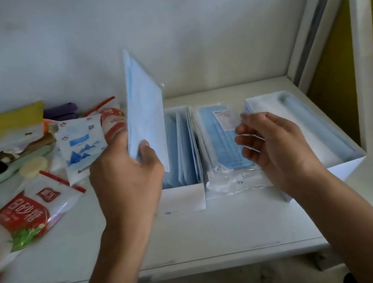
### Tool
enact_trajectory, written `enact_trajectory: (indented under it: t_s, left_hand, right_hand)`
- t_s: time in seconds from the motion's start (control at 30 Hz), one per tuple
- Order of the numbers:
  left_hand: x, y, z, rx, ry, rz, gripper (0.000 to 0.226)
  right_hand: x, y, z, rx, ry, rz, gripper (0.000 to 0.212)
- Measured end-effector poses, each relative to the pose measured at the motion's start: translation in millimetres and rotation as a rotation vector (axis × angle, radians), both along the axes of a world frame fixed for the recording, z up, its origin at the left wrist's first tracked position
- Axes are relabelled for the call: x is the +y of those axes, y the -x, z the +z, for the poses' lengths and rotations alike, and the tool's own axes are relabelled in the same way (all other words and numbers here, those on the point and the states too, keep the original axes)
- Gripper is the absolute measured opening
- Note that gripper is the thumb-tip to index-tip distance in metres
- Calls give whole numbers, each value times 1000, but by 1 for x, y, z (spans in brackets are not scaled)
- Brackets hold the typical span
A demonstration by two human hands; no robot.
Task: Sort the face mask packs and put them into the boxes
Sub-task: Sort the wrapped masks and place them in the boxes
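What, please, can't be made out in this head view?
Head view:
Print on the label of the flat pack: too small, blurred.
Front-left corner of the left box: behind the left hand.
Whether the right hand grips the flat pack: its fingers hide contact.

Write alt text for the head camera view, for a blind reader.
A person's left hand holds a blue face mask pack upright above an open white box of packs; the right hand hovers over another pack lying beside it.

Near the back edge of the surface (197,236), the left box (183,199) holds standing packs (181,147); a loose pack (223,142) lies between it and the right box (345,167). Food pouches (26,214) crowd the left edge.
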State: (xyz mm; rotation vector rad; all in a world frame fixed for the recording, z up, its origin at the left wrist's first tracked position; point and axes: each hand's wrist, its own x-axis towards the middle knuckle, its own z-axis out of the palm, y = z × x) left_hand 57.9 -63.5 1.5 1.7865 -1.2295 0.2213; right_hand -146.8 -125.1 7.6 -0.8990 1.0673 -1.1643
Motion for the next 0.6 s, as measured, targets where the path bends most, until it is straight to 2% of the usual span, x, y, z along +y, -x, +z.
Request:
enact_trajectory:
  t_s: [0.07, 0.17, 0.27, 0.4, 0.6]
  left_hand:
    - [0, 8, 1, -110, -38, -12, 11]
    - [-1, 19, 1, -137, -140, -55, 8]
    - [-2, 26, -2, -103, -162, -77, 32]
    - [-5, 26, -6, -171, -212, -107, 5]
    - [-3, 26, 4, -232, -188, -50, 22]
  right_hand:
    - [1, -2, -2, 35, -10, 32, 14]
    - [3, -4, -2, 59, -9, 69, 11]
    - [4, -4, -2, 89, -5, 90, 11]
    - [6, -5, -3, 122, -6, 112, 10]
    - [4, -6, -5, 175, -15, 123, 10]
